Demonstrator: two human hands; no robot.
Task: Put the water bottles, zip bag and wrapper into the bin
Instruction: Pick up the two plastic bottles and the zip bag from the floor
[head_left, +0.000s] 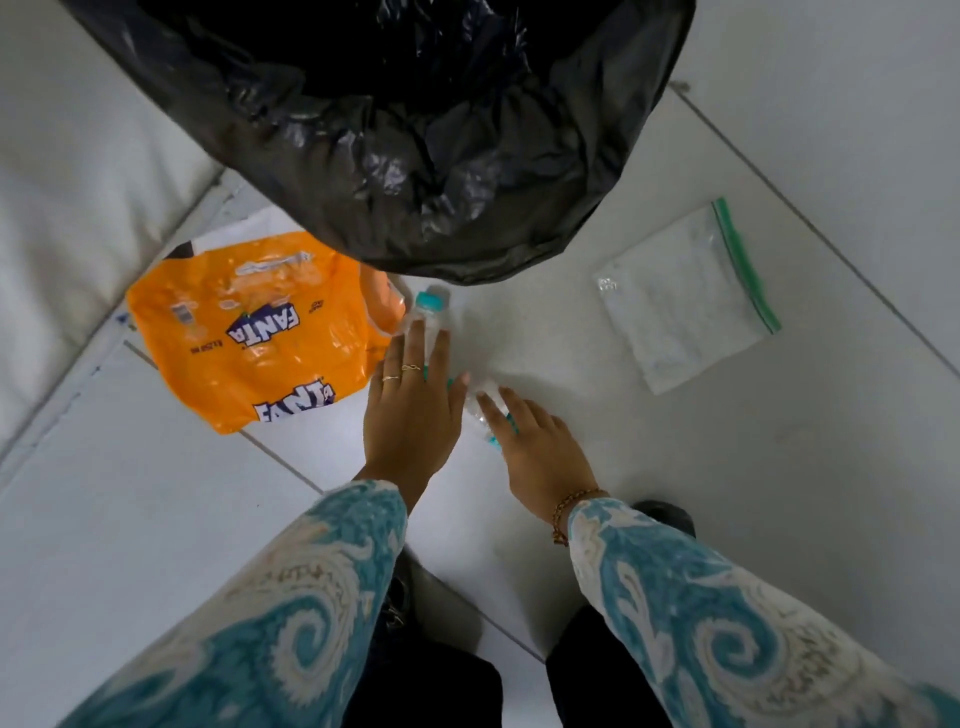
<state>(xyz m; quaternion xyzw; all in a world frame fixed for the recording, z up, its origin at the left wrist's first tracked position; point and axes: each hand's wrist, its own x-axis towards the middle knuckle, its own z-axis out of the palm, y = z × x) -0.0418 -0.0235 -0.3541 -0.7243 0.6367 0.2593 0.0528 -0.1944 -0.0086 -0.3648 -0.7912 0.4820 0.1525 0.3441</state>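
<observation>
Left hand (410, 410) lies flat, fingers spread, on a bottle (427, 317) beside the wrapper (260, 332). Right hand (540, 447), fingers loosely extended, rests on a second bottle (480, 410); neither grips. Zip bag (685, 301) lies apart on the floor (779, 493), near the bin (415, 130)

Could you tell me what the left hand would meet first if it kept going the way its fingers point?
Probably the bottle: the left hand already reaches over its body, fingers aimed towards the teal cap. Beyond that stands the bin. Whether the fingers touch the bottle yet is unclear.
</observation>
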